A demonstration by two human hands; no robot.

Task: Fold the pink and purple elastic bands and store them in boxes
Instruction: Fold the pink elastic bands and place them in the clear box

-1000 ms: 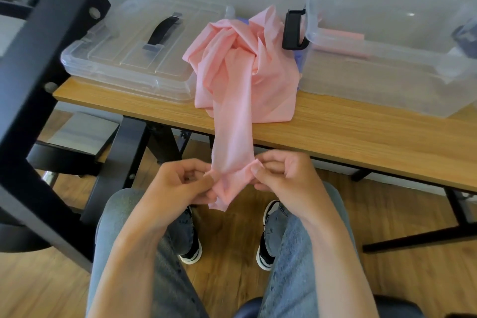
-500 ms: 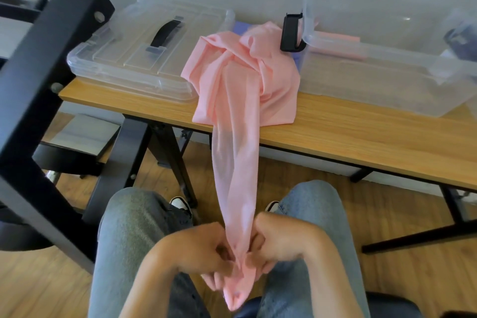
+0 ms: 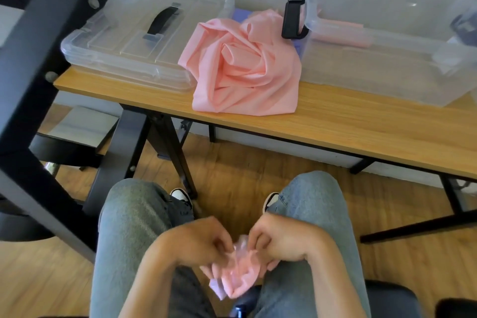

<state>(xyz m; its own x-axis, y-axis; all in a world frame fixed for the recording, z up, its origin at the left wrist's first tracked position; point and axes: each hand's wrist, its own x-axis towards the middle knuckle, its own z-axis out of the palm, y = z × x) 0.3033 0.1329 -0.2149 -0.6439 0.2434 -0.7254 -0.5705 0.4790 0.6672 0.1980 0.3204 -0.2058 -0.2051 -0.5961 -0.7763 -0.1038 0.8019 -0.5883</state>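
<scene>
Both hands low over the lap, btwn the knees: left hand [image 3: 204, 242] and right hand [image 3: 281, 240] each pinch closed on one bunched pink band [image 3: 241, 273], held crumpled btwn them w/ a bit of pale purple showing at its lower edge. Rest of the pink bands [image 3: 245, 70] sit in a loose heap on the wooden table [image 3: 361, 124], btwn the clear lid w/ black handle [image 3: 134, 44] on the left and the open clear box [image 3: 387, 59] on the right, touching both. Inside that box a folded pink strip [image 3: 343, 33] lies near the back wall.
</scene>
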